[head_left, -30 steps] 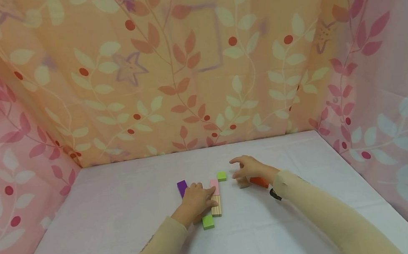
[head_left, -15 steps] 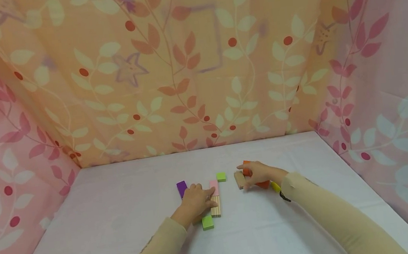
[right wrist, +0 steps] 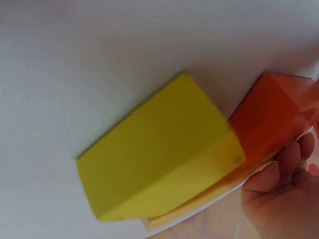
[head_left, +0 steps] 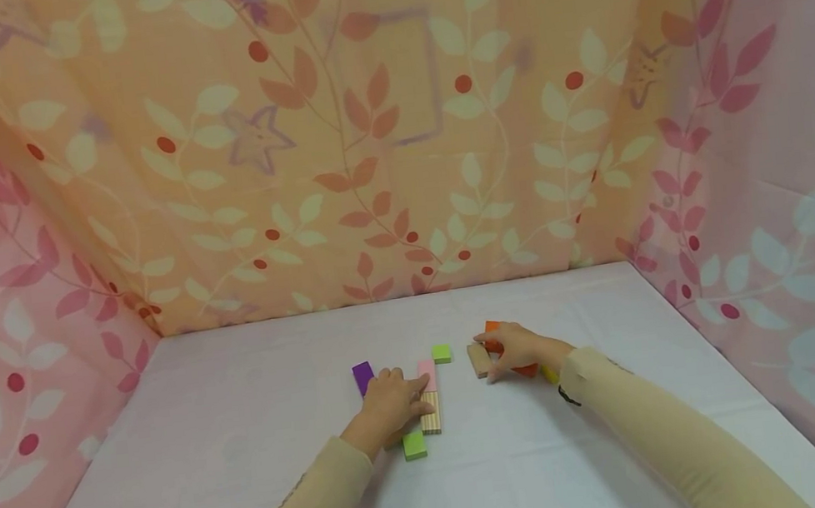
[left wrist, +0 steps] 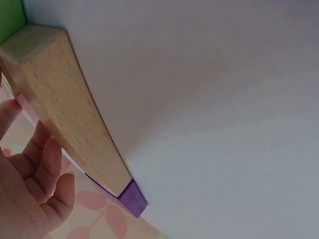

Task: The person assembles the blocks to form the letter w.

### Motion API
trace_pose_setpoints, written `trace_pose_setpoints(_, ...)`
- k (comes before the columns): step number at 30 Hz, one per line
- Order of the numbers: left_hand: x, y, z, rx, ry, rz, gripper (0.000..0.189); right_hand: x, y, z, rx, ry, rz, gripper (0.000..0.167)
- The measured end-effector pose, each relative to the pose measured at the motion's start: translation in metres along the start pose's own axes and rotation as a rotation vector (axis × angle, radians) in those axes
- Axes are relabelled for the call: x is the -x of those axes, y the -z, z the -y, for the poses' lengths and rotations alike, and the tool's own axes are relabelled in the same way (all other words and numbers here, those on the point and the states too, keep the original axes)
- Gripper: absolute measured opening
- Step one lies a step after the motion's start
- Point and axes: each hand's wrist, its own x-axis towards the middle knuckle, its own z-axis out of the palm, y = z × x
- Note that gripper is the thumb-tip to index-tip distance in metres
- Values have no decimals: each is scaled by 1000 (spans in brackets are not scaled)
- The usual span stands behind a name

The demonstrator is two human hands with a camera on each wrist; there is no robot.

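My left hand (head_left: 389, 407) lies over a row of blocks, its index finger reaching the pink block (head_left: 427, 371) and its thumb the striped wooden block (head_left: 430, 419). The left wrist view shows a plain wooden block (left wrist: 75, 109) beside that hand, mostly hidden beneath it in the head view. To the right, my right hand (head_left: 518, 349) pinches a tan wooden block (head_left: 479, 361) with thumb and index finger at its two ends. Orange blocks (head_left: 493, 328) lie partly hidden under that hand. Near the right wrist is a yellow block (right wrist: 159, 154).
A purple block (head_left: 364, 376) sits beyond the left hand. One green block (head_left: 442, 354) stands at the far end of the pink block, and another green block (head_left: 414, 445) lies nearer. White cloth (head_left: 242, 390) covers the table; patterned curtains (head_left: 397, 163) enclose the back and sides.
My right hand has come down and slightly to the right onto the tan block, uncovering more of the orange one. The left hand stays put.
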Motion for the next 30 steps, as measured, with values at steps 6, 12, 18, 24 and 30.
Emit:
trace_pose_setpoints(6,1,1,0,2,-4,2,62,-2,-2,-2,18,-6,-2,78)
trace_pose_setpoints(12,1,1,0,6,-2,7,63,-1,-2,-3,10,-11,0,77)
trace_pose_setpoints(18,-1,-1,1,4,1,4,63,-3,-2,-2,29,14,-17,74)
trace_pose_setpoints(24,0,-2,2,10,7,3,63,-3,-3,-1,40,17,-26,72)
trace_pose_setpoints(30,0,-2,2,1,3,2,62,1,-1,4,7,29,-38,71)
